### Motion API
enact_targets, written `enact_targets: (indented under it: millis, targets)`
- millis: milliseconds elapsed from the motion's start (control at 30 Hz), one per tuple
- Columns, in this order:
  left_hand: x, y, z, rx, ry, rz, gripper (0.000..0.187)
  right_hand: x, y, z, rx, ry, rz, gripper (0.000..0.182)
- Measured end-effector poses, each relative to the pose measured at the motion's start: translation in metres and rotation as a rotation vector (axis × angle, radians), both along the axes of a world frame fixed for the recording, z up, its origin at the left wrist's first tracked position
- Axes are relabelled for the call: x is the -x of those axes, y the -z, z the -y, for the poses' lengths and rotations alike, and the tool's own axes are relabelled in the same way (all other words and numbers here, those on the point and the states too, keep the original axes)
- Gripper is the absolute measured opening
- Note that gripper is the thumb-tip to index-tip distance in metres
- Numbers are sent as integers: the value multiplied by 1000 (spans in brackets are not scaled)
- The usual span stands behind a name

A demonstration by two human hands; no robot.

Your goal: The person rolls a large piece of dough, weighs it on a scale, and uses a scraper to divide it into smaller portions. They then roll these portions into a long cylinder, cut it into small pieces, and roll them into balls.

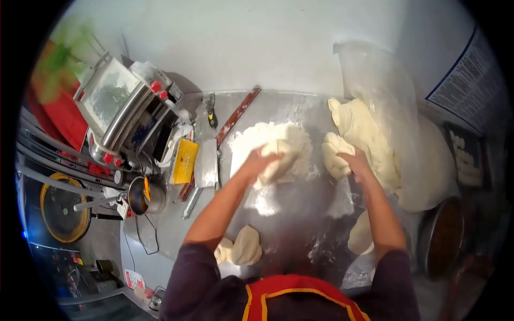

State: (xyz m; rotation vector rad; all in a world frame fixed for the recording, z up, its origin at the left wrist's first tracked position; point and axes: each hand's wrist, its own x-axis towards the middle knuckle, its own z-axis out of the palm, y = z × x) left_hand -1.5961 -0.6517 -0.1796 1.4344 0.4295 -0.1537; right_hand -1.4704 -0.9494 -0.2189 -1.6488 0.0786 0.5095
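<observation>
My left hand (260, 162) grips a piece of dough (281, 160) over a patch of white flour (248, 140) on the metal table (286, 224). Fingers of my right hand (357, 162) close on another dough piece (335, 155), just left of the big dough mass (369, 134). Clear plastic sheeting (423, 160) partly covers that mass. Near my body, a dough lump (247, 246) lies at the left and another (361, 235) lies beside my right forearm.
Left of the flour are a scraper (206, 163), a yellow-faced item (183, 160), a red-brown stick (238, 116) and a pot (155, 200). A rolling machine (120, 107) stands behind them. A large bowl (443, 238) is at the right.
</observation>
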Motion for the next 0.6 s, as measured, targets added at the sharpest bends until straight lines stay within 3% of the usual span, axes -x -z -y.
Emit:
enact_targets:
  millis: [133,167,267,333,367,400,433,467,500,567,600]
  targets:
    - [-101,-2,-42,-647,7,265,47,-54,-23,-53,169,-32,319,50]
    - [-114,-17,-42,-959,-13,367,47,-69,-25,-67,213,-21,382,51]
    - [-160,-16,-53,-1141,22,442,46,-104,-16,-107,322,-13,617,57]
    - [-188,21,-72,-1259,163,358,59,-121,8,-126,352,-35,852,62]
    - [-196,38,-77,-1333,235,290,62,-127,22,-133,248,-108,838,64]
    - [-199,56,-83,-1402,312,216,66,-130,35,-133,324,-184,856,63]
    - [-192,62,-87,-1245,402,93,76,-127,48,-131,398,-263,863,63]
    - [-187,75,-88,-1268,367,257,75,-119,60,-127,470,-343,860,63]
    - [-179,87,-94,-1166,357,296,73,-114,71,-123,343,-312,875,62]
    - [-143,62,-90,-912,255,308,65,-83,31,-112,350,-223,747,57]
    - [-115,54,-87,-914,203,315,63,-59,25,-106,348,-135,658,55]
